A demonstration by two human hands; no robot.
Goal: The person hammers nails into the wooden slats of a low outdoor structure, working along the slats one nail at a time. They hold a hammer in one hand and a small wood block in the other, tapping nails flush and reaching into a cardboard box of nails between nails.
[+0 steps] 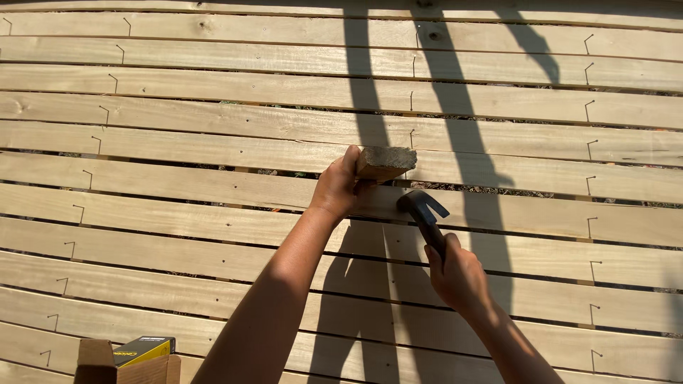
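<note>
My left hand [336,186] was wrapped around a short block of wood [385,163], thumb along its near edge, pressing it flat against the slats [213,142] just above the middle of the panel. The block was pale and rough, its cut end showing weathered, greyish grain, darker than the smooth, yellowish boards under it. My right hand [457,276] gripped the handle of a black claw hammer [422,210], fingers closed tightly around it; the head sat just below and to the right of the block, close to it, though I could not tell whether they touched. Bent nails [589,43] stuck up in rows along the slats. A cardboard box [128,366] with a yellow and black package lay at the lower left.
</note>
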